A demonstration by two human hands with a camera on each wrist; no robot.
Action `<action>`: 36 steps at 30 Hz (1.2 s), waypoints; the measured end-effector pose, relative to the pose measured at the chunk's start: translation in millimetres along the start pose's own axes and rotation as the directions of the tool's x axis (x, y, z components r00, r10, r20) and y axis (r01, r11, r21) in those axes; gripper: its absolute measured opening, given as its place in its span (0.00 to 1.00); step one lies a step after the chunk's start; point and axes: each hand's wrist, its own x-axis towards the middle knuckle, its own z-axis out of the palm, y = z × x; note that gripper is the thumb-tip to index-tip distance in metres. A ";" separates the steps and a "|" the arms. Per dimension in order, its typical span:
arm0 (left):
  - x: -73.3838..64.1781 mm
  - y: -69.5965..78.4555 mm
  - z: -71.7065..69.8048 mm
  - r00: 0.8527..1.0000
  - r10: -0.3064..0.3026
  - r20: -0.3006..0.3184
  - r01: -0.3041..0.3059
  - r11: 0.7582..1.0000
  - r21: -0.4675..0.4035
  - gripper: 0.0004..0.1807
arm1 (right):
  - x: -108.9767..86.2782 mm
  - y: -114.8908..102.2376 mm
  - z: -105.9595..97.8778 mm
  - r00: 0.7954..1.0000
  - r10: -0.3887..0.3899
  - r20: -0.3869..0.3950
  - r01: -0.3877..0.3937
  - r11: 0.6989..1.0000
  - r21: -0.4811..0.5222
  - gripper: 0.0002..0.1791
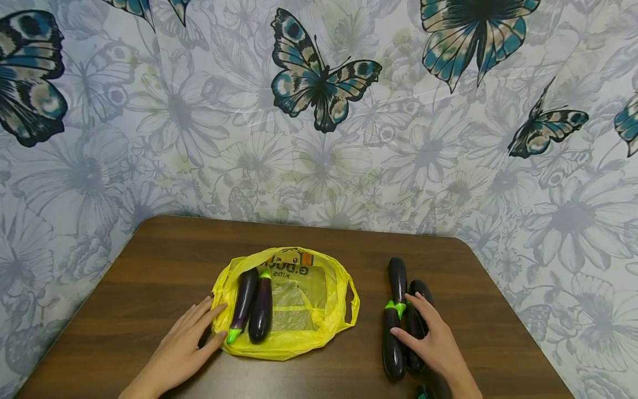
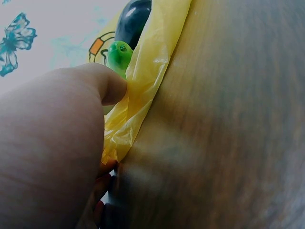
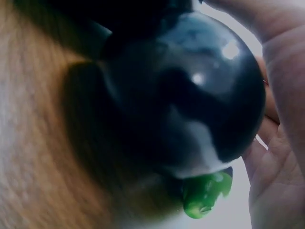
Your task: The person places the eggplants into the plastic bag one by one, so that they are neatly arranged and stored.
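A yellow plastic bag (image 1: 319, 343) lies open on the table with two dark purple eggplants inside, a left one (image 1: 245, 296) and a right one (image 1: 261, 310). My left hand (image 1: 184, 343) holds the bag's left rim, with its thumb (image 2: 112, 86) against the yellow plastic. To the right of the bag, my right hand (image 1: 436, 338) reaches over a group of several eggplants. Its thumb touches the near-left eggplant (image 1: 392, 349), and its fingers spread over the eggplant (image 1: 416, 321) beside it. Another eggplant (image 1: 397, 277) points away from me. Close up, a rounded eggplant end (image 3: 190, 95) fills the right wrist view.
The brown wooden table (image 1: 164, 260) has rounded far corners and meets a butterfly-patterned backdrop (image 1: 329, 177). A bag handle loop (image 1: 355, 305) sticks out to the right. At the bottom edge, a dark thing with a green tip (image 1: 422, 392) shows partly.
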 end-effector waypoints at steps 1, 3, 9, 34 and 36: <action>0.0 -0.1 0.0 1.000 0.003 -0.001 -0.003 1.000 0.000 0.32 | 0.3 -0.3 0.1 1.000 0.002 0.000 -0.002 1.000 0.000 0.44; 0.2 -0.2 -0.3 1.000 0.009 -0.005 -0.009 1.000 0.004 0.31 | 0.6 -1.0 0.2 1.000 0.007 -0.001 -0.007 1.000 -0.003 0.42; 0.6 0.3 -1.2 1.000 -0.008 0.007 0.008 1.000 -0.001 0.31 | 0.4 -2.2 2.0 0.999 -0.011 -0.030 0.011 1.000 0.004 0.37; 0.3 1.0 -2.5 1.000 -0.010 0.010 0.010 1.000 -0.003 0.31 | -9.3 -2.4 -4.2 0.986 -0.088 0.142 0.074 0.992 0.103 0.40; 0.4 1.5 -3.0 1.000 -0.015 0.014 0.015 1.000 -0.004 0.31 | -8.9 -1.4 -3.3 0.982 -0.103 0.160 0.084 0.989 0.120 0.39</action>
